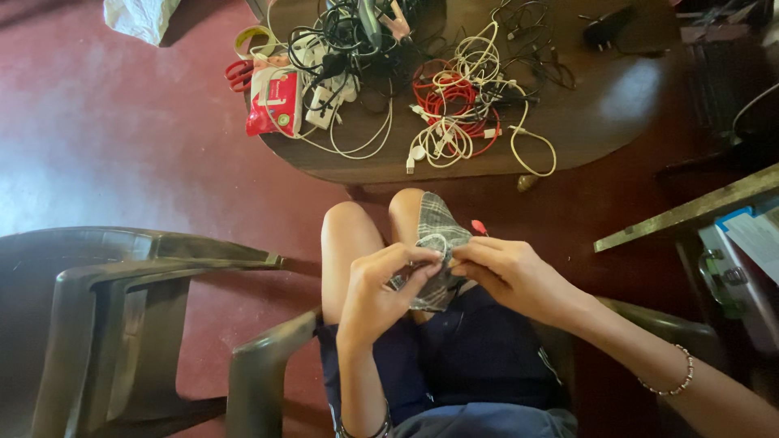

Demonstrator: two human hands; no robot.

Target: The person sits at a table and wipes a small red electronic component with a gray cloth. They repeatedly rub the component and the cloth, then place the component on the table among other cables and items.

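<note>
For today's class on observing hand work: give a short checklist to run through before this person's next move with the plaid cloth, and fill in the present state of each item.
1. Left hand grips the plaid cloth: ok, fingers pinch its edge.
2. Right hand meets the cloth: ok, fingertips touch it beside the left.
3. Cloth is supported: ok, it lies over the raised knee.
4. The small red thing behind the cloth is identified: cannot tell, only a tip shows.
5. Cables on the dark table stay tidy: not ok, they lie tangled, one white loop hanging past the edge.
6. Needle or thread in the fingers: cannot tell.
</note>
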